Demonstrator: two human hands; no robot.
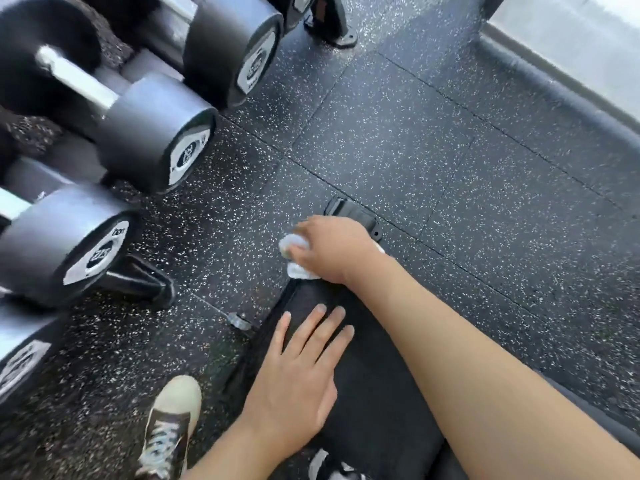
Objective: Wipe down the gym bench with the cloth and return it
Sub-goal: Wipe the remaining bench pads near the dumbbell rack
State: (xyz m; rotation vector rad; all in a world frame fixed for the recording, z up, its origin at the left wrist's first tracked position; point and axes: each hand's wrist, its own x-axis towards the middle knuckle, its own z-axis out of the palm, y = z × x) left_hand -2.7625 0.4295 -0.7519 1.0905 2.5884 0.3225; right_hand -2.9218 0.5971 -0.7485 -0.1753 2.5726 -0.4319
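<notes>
Bench (367,393) pad runs lengthwise away from person | right hand (332,249) grips cloth (294,251) at far end | left hand (298,372) flat, fingers straight, nearer | wipe likely comes back along axis

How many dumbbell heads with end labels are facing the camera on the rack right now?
4. One at top centre, one below it, one at mid left, and one cut off at the lower left edge. More may sit outside the frame.

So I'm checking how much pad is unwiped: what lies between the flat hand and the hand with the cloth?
In the head view, only bare black bench pad lies between the left hand and the right hand gripping the cloth.
</notes>
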